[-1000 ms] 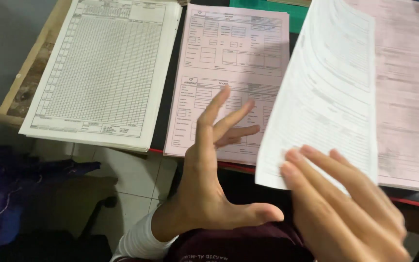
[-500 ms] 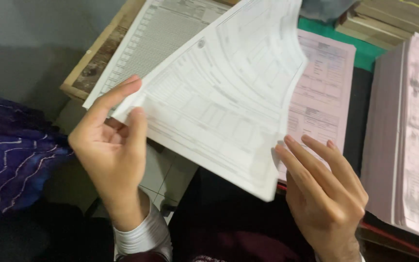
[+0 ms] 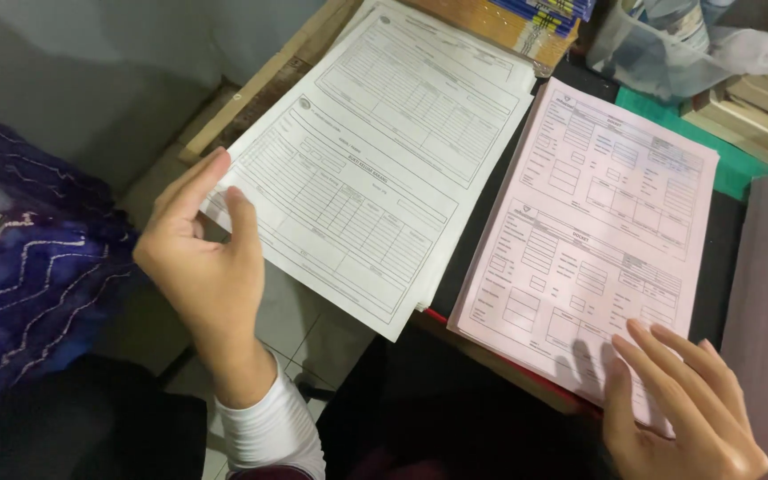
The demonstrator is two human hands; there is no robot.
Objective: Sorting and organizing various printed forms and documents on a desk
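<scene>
Right now your left hand (image 3: 202, 267) pinches the near left corner of a thin white paper form (image 3: 348, 200), printed with ruled tables and boxes; the thumb sits on top of the sheet and the fingers curl beneath its edge, so the grip is closed on the paper. That sheet is flat and smooth, a plain rectangle lying askew on a stack of similar white forms (image 3: 442, 84), and its lower part hangs out past the desk edge over the tiled floor (image 3: 300, 324).

Just beside it, to the right, lies a stack of pale pink paper forms (image 3: 593, 240), also printed with small boxes, its edges squared and its near corner reaching the dark desk edge (image 3: 491, 360). Your right hand (image 3: 682, 404) rests flat on the lower right corner of that pink stack, fingers spread and extended, pressing rather than grasping anything.

Further out, a green mat (image 3: 726, 160) shows behind the pink stack, with a clear plastic container (image 3: 660, 53) and stacked books (image 3: 762, 98) at the back. A rough wooden frame (image 3: 251, 93) runs along the left side, and purple patterned fabric (image 3: 28, 267) lies at the far left.
</scene>
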